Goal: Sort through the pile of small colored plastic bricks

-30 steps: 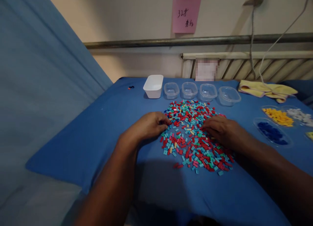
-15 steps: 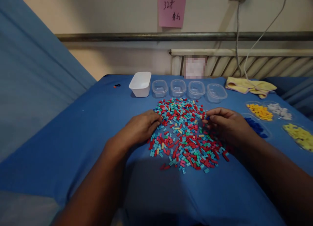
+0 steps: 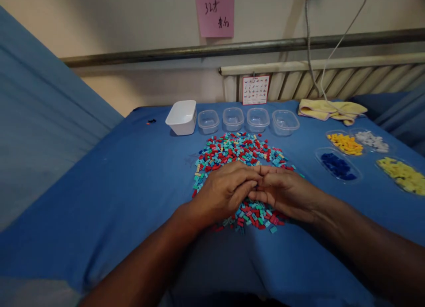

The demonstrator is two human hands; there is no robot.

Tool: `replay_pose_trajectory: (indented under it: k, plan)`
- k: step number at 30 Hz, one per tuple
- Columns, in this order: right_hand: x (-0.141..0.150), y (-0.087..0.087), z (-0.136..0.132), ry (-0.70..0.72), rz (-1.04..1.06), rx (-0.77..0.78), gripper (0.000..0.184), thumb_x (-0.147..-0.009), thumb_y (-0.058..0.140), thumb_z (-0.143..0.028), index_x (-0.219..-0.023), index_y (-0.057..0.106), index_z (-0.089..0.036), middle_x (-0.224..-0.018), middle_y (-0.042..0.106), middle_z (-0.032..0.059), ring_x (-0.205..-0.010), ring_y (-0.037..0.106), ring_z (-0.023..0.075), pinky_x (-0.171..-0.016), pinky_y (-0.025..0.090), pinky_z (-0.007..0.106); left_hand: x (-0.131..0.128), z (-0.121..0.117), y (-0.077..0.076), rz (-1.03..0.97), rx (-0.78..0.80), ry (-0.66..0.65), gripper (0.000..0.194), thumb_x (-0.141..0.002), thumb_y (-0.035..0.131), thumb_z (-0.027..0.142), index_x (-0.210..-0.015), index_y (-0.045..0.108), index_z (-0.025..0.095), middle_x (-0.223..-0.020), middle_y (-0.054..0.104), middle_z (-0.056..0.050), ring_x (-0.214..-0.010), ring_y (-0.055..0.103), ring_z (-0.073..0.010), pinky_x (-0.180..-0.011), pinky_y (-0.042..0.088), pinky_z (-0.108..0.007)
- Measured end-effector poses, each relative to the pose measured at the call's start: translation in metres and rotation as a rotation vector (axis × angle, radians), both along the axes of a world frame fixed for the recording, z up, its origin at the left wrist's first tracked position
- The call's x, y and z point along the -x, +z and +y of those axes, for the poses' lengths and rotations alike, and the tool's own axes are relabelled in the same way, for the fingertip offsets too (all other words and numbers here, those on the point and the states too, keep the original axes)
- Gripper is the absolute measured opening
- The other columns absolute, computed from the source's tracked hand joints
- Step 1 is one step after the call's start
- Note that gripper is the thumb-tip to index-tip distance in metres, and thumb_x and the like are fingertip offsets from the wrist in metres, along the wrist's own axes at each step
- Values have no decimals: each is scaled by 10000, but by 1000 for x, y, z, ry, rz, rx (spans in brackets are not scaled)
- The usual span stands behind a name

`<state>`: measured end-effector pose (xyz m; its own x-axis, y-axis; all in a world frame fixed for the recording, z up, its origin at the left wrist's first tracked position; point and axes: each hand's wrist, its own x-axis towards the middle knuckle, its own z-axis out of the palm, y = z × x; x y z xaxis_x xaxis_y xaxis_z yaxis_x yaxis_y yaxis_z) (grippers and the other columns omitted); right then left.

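Observation:
A heap of small bricks [image 3: 239, 149], mostly red, light blue and teal, lies on the blue-covered table [image 3: 133, 187]. Both my hands rest on the near half of the heap and cover it. My left hand [image 3: 226, 192] has its fingers curled down, and its fingertips meet those of my right hand [image 3: 285, 192] over the heap's middle. The right hand's fingers lie stretched out side by side, pointing left. Whether either hand holds a brick is hidden by the fingers.
Behind the heap stand a white tub [image 3: 182, 117] and several clear tubs [image 3: 233, 118] in a row. At the right lie shallow trays of orange [image 3: 345, 144], white [image 3: 372, 141], dark blue [image 3: 337, 166] and yellow bricks [image 3: 403, 174]. A yellow cloth [image 3: 332, 110] is at the back right.
My hands were at opposite sides of the heap; both have moved inward and now touch fingertips over its middle. The view has shifted rightward, showing more trays.

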<state>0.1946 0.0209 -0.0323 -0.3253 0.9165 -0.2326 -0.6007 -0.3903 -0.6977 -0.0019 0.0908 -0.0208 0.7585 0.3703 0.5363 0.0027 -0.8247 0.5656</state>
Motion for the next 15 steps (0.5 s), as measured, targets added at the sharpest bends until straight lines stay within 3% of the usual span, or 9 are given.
replay_pose_trajectory:
  k: [3,8,12,15]
  plan:
    - [-2,0,-2,-19,18,40,327,-776,790,-77,-1080,843,-183,-1129,817,59,-1024,762,147,-1004,636,259,6,9,1,-45,-45,25,323,-1088,653,134,-1404,700,180,-1242,745,-97,-1164,699,-184,-1005,580,-339]
    - [-10,0,-1,-100,-13,121,380,-768,820,-66,-1128,856,-181,-1215,820,105,-1140,773,212,-1081,629,314,40,45,6,45,-23,380,170,-1086,670,196,-1217,778,207,-1104,765,-38,-1040,725,-172,-940,569,-331]
    - [-17,2,0,-151,-59,139,223,-907,846,-246,-1120,850,-178,-1132,803,90,-970,765,180,-885,677,268,60,65,-5,369,-80,438,170,-1070,638,205,-1153,786,220,-1094,770,-35,-1034,724,-219,-931,542,-378]
    - [-22,6,1,-175,-73,162,228,-938,862,-361,-1078,838,-182,-1001,766,53,-798,703,129,-653,622,198,63,63,-3,585,-112,498,211,-1051,611,205,-1164,786,236,-1137,779,-33,-1052,723,-260,-899,520,-406]
